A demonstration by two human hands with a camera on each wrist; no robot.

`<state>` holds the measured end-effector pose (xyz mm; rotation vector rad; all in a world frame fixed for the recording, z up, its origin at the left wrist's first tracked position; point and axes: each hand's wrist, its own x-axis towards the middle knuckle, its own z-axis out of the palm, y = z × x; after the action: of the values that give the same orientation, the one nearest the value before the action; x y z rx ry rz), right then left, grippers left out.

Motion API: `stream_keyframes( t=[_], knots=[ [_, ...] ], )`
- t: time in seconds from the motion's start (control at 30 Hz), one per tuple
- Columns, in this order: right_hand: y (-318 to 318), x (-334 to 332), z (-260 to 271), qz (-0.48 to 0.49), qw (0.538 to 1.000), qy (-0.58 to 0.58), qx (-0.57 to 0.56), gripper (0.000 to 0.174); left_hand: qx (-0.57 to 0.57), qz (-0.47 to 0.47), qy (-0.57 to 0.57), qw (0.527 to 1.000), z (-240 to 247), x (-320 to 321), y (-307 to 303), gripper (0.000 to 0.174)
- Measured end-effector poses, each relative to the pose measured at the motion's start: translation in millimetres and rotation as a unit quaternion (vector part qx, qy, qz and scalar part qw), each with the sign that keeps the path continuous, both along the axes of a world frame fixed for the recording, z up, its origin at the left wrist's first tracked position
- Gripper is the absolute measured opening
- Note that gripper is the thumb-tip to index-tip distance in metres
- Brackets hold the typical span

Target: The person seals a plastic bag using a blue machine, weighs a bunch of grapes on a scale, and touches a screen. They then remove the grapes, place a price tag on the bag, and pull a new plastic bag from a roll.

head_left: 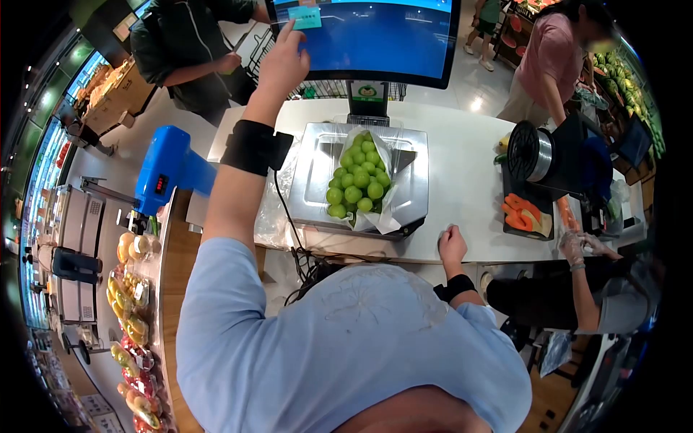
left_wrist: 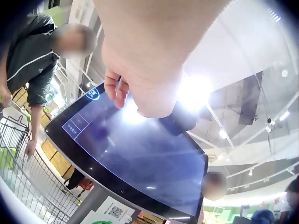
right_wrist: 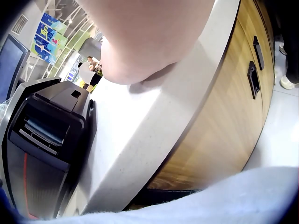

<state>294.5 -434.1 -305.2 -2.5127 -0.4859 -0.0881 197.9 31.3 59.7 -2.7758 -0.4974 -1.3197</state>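
Observation:
My left hand is raised to the dark-framed touchscreen, index finger extended at a light-blue box in its upper left. The left wrist view shows the same hand before the blue screen, with some fingers bent; the index fingertip is hidden there. Below the screen, a bunch of green grapes lies in clear wrapping on the metal scale plate, touched by neither hand. My right hand rests at the counter's front edge, fingers loosely curled and empty; the right wrist view shows only part of it.
A blue device stands left of the white counter. To the right are a spool and a black tray with orange items. Cables hang at the front edge. Several people stand around, one with gloved hands at the right.

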Motion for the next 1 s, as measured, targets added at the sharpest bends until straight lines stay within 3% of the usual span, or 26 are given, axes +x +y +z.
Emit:
stream_keyframes(
  t=[1.0],
  knots=[
    [2.6,-1.5,5.6,-0.016,0.999,0.026,-0.010,0.016,-0.024,0.002,0.019,1.000,-4.0,-6.8,-7.7,0.022]
  ],
)
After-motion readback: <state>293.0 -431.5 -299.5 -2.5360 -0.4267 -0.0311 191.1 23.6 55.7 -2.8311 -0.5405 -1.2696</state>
